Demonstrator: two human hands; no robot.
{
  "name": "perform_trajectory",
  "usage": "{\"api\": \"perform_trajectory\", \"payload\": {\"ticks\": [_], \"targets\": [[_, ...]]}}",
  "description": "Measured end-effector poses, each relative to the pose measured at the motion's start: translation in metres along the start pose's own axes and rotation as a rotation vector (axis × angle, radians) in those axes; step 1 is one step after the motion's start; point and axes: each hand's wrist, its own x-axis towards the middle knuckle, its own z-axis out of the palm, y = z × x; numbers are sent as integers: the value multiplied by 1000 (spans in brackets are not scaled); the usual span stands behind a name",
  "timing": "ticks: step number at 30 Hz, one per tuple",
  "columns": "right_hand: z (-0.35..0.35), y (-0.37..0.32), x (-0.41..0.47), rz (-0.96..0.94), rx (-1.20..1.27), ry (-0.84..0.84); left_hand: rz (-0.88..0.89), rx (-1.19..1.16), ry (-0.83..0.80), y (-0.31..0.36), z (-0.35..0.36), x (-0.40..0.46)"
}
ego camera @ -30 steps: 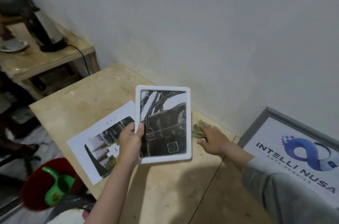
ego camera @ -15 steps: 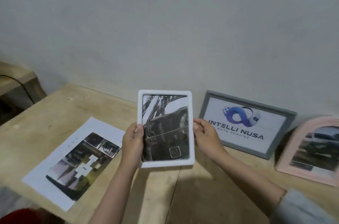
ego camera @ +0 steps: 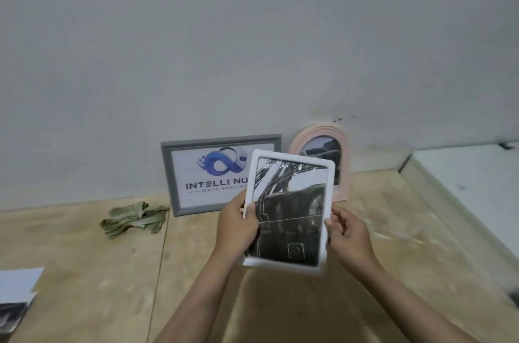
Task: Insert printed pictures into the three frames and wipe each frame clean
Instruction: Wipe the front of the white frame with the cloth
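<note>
Am holding white frame (ego camera: 289, 210) upright at centre of picture, above surface (ego camera: 84, 272); left hand (ego camera: 238, 226) is gripping left edge, right hand (ego camera: 346, 233) is gripping right edge. Picture already inside. Am likely standing it by grey frame (ego camera: 179, 174) and pink frame (ego camera: 346, 151) at wall. Advice: keeping grip even, lowering bottom edge first, leaning back gently. Versus half second ago: view is sitting further right, cloth (ego camera: 134, 219) now showing at left, print (ego camera: 16, 297) sliding to lower left corner.
</note>
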Motion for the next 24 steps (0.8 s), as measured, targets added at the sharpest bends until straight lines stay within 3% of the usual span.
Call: {"api": "perform_trajectory", "payload": {"ticks": [6,13,24], "targets": [[-114,27,24,-21,-39,151,-35,76,-227,53,123,5],[-210,77,85,-4,-94,220,-18,59,-366,92,254,28],[-259,149,179,-80,-156,281,-26,6,-409,97,363,69]]}}
